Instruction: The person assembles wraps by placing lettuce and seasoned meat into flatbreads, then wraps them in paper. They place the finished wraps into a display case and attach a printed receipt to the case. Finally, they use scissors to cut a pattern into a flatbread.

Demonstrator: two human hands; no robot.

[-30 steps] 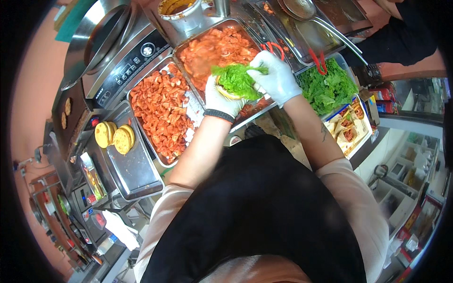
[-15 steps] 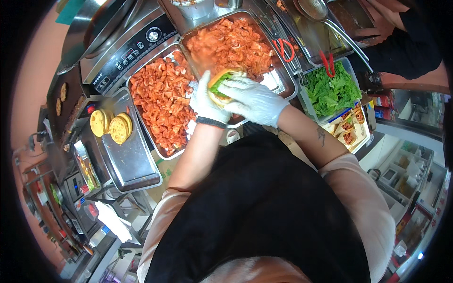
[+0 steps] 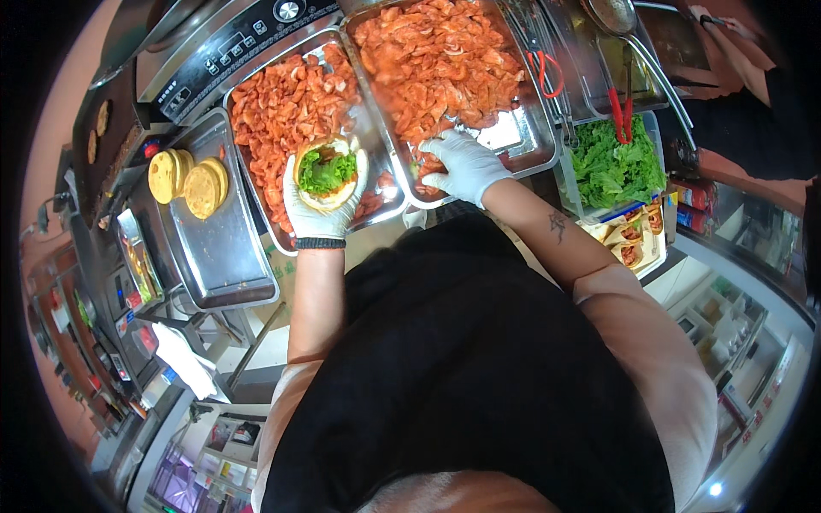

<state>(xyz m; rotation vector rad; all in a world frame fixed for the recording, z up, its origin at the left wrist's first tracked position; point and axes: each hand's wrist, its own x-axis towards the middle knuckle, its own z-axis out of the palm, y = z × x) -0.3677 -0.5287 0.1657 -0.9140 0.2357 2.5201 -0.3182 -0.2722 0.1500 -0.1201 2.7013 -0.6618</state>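
Note:
My left hand (image 3: 327, 221), in a white glove, cups a split round bread (image 3: 325, 203) whose opening faces up. Green lettuce (image 3: 328, 173) fills that opening. Beneath this hand lies a metal tray of red, sauced meat pieces (image 3: 295, 90). My right hand (image 3: 469, 168), also gloved, reaches down at the near edge of a second tray of red meat (image 3: 436, 60). Its fingers are apart, with the tips by a few pieces of meat; nothing is seen in its grip.
At left, several flat round breads (image 3: 203, 190) sit on a metal tray (image 3: 224, 267). A lettuce tub (image 3: 611, 162), red-handled tongs (image 3: 547, 73) and filled breads (image 3: 630, 254) are at right. A control-panel cooker (image 3: 239, 51) stands far left; another person's arm (image 3: 742, 60) shows far right.
My hands have parted. The left has moved left with the bread, now turned opening up; the right has let go of it and moved to the right tray's near edge.

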